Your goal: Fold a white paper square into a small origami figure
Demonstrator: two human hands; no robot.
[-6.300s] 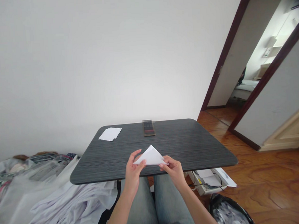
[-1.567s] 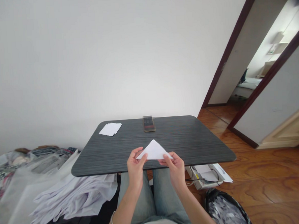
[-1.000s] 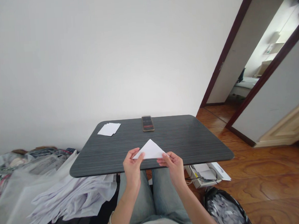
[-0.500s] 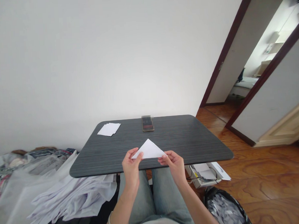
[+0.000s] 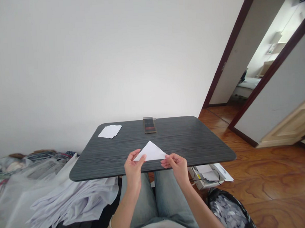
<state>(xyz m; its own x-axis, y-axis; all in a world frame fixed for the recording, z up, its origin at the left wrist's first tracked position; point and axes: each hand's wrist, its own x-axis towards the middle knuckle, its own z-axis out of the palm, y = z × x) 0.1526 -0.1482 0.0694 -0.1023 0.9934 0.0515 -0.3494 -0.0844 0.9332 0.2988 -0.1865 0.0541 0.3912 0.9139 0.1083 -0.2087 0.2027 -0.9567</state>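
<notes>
A white sheet of paper (image 5: 150, 152), folded into a triangle with its point facing the wall, is held over the near edge of the dark table (image 5: 190, 139). My left hand (image 5: 134, 165) pinches its left corner, thumb on top. At the right corner, my right hand (image 5: 176, 164) grips the paper between thumb and fingers. A small stack of white paper sheets (image 5: 109, 131) lies at the table's back left. Behind the folded paper, near the wall, stands a dark object with a blurred face (image 5: 149, 125).
Left of the table are heaped clothes and white cloth (image 5: 75, 204). On the wooden floor (image 5: 270, 179) to the right sit a white box with papers and cables (image 5: 206, 179) and a black bag of paper scraps (image 5: 228, 212). A doorway opens at the right.
The view has shifted very slightly. My right fingertips have slid a little at the paper's right corner; both hands still hold the folded triangle.
</notes>
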